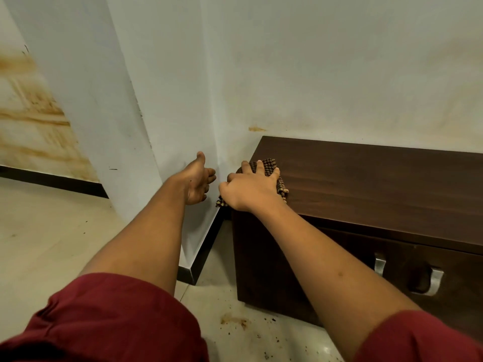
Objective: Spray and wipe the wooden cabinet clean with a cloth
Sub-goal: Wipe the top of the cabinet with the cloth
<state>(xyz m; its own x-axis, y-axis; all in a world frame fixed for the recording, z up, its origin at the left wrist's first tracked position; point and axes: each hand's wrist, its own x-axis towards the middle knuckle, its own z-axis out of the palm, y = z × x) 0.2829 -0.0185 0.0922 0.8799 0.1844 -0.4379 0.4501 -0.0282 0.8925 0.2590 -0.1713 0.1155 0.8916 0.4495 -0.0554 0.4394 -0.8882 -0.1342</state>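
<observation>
On the top panel of the wooden cabinet (366,178), at its left front corner, the right hand (251,189) lies palm-down on the cloth (271,176). Its fingers (258,167) are spread flat across the checkered brown fabric, pressing it against the wood rather than pinching it; the cloth shows beyond the fingertips, along the hand's right edge, and below the heel of the palm, where a corner overhangs the cabinet's left side. The left hand (197,178) is just beside the right, off the cabinet, close to the white wall (183,100); it is open and empty, thumb raised and fingers loosely curled. Two metal handles (380,263) are mounted on the cabinet front. Red sleeves (117,317) cover both upper arms. Dark specks and a brown stain mark the tiled floor (39,244) below the cabinet.
</observation>
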